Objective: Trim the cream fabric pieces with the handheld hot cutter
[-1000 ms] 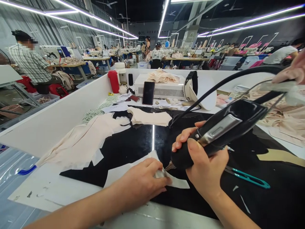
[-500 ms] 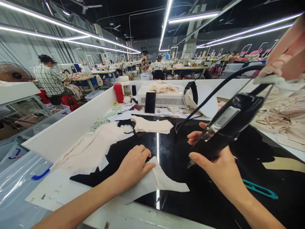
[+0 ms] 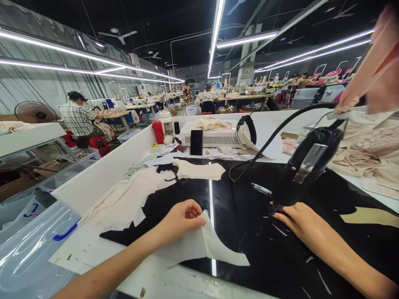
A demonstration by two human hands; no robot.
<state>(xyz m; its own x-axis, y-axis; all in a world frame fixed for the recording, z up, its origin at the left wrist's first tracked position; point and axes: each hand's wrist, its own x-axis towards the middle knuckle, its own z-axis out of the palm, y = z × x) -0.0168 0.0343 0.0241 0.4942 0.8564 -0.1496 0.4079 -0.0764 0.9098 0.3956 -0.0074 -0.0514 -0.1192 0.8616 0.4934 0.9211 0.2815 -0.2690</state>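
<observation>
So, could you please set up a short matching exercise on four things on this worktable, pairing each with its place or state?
Things:
1. black corded hand tool
2. white fabric piece
3. phone
4. red bottle

Places or states:
A. leaning upright against the white box at the back
B. standing by the white side wall, far left of the table
C. pinched at its edge by the left hand
D. gripped by the right hand

Pairs: 1-D, 2-C, 3-A, 4-B

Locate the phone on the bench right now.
Head view, upper centre: the phone stands propped against the white box machine at the bench's far end, right of the red bottle.
</observation>
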